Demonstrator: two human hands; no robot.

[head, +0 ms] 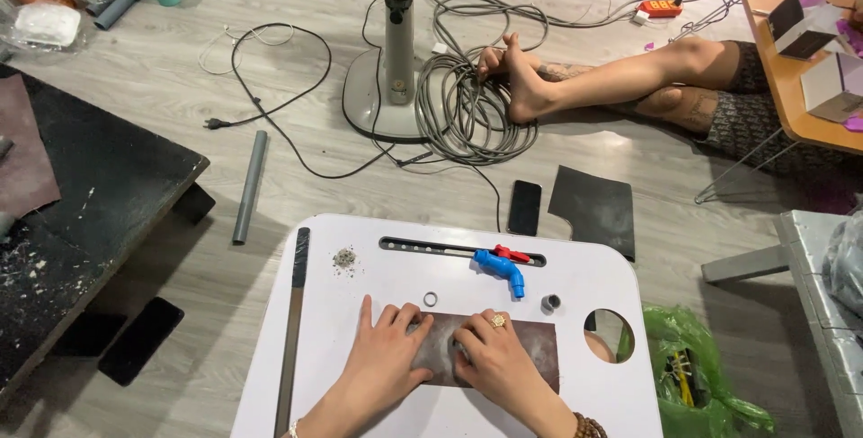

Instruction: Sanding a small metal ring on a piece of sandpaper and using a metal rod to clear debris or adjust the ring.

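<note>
Grey wood-look flooring filled the upper frame, strewn with a coiled cable [467, 88], a fan base [388, 88] and a grey pipe [250, 186]; another person's bare legs [620, 79] stretched in from the upper right. At lower centre stood a white desk [360, 402]. On it lay a dark sheet of sandpaper [530, 348], with both hands on top. The left hand [387, 357] lay flat with fingers spread, pinning the sheet's left edge. The right hand [494, 362] was curled over something small against the paper; what it gripped could not be made out. Holding the sheet taut and keeping pressure even looked key to good rubbing. Just above sat a blue plastic tap [502, 267], a small ring [431, 299] and a grey fitting [551, 302].
</note>
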